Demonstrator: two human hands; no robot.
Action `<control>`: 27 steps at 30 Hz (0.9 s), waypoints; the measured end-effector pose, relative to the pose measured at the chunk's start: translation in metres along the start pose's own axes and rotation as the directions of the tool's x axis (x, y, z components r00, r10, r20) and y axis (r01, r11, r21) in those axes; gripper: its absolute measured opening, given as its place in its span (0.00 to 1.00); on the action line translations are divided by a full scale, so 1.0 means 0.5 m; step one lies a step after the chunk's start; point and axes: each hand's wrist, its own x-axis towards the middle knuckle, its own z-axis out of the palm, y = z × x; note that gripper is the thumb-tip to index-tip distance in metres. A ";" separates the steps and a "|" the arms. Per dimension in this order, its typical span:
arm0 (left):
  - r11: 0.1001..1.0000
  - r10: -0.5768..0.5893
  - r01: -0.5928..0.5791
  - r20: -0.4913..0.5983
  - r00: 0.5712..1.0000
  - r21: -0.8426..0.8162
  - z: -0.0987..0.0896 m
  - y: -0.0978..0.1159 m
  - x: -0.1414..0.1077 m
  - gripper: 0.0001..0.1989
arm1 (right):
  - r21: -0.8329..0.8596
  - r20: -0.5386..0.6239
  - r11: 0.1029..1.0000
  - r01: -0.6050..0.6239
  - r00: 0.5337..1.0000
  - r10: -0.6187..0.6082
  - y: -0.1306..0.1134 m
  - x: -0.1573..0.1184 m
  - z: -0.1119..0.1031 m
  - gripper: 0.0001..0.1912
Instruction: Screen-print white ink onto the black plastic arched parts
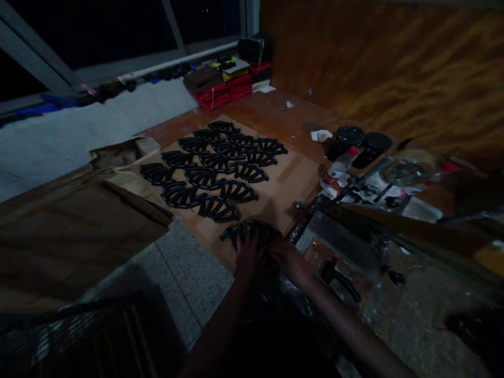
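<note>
Several black fan-shaped ribbed parts (214, 168), perhaps moulded plastic, lie in rows on a tan cardboard sheet (293, 181). At the sheet's near edge, one more black ribbed part (252, 229) sits under my hands. My left hand (247, 257) has its fingers spread over that part's near side. My right hand (289, 261) grips its lower right side, and the part's lower section is hidden by both hands.
Two black cylindrical containers (350, 143) and a white bottle with a red cap (342, 168) stand right of the sheet, beside scattered papers and tools. A metal plate (334, 241) lies near my right forearm. Grey floor (192, 268) extends left. Red stacked items (220, 92) sit by the window.
</note>
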 end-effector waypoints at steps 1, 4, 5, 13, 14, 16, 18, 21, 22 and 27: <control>1.000 -0.012 0.012 -0.014 1.000 0.008 -0.002 -0.010 -0.006 0.30 | 0.003 -0.008 1.000 0.008 1.000 -0.008 -0.002 -0.002 0.001 0.14; 0.998 -0.048 0.050 -0.052 0.997 0.039 -0.017 -0.037 -0.006 0.28 | 0.017 -0.008 1.000 0.002 1.000 -0.002 -0.011 -0.005 -0.001 0.14; 0.998 -0.047 0.050 -0.067 0.997 0.046 -0.028 -0.041 0.005 0.28 | 0.017 0.007 1.000 -0.012 1.000 0.012 -0.014 -0.003 -0.001 0.14; 0.959 0.282 -0.272 -0.150 0.948 0.081 -0.138 0.089 0.277 0.27 | -0.050 0.131 0.986 -0.157 0.978 0.162 0.006 0.107 0.025 0.17; 0.943 0.333 -0.324 -0.149 0.931 0.082 -0.143 0.119 0.320 0.27 | -0.082 0.155 0.974 -0.211 0.963 0.222 0.013 0.123 0.033 0.19; 0.910 0.415 -0.408 -0.147 0.898 0.078 -0.141 0.180 0.402 0.27 | -0.142 0.205 0.939 -0.312 0.919 0.336 0.027 0.149 0.049 0.26; 0.872 0.490 -0.485 -0.143 0.860 0.070 -0.126 0.235 0.475 0.26 | -0.174 0.231 0.917 -0.358 0.891 0.392 0.039 0.162 0.068 0.31; 0.816 0.577 -0.574 -0.120 0.808 0.062 -0.096 0.306 0.563 0.25 | -0.158 0.210 0.922 -0.355 0.900 0.382 0.054 0.164 0.099 0.32; 0.812 0.584 -0.582 -0.101 0.806 0.053 -0.086 0.326 0.587 0.26 | -0.146 0.196 0.924 -0.353 0.906 0.376 0.061 0.162 0.110 0.32; 0.860 0.508 -0.511 0.074 0.858 0.021 -0.047 0.397 0.687 0.29 | -0.125 0.185 0.924 -0.362 0.906 0.380 0.115 0.156 0.172 0.29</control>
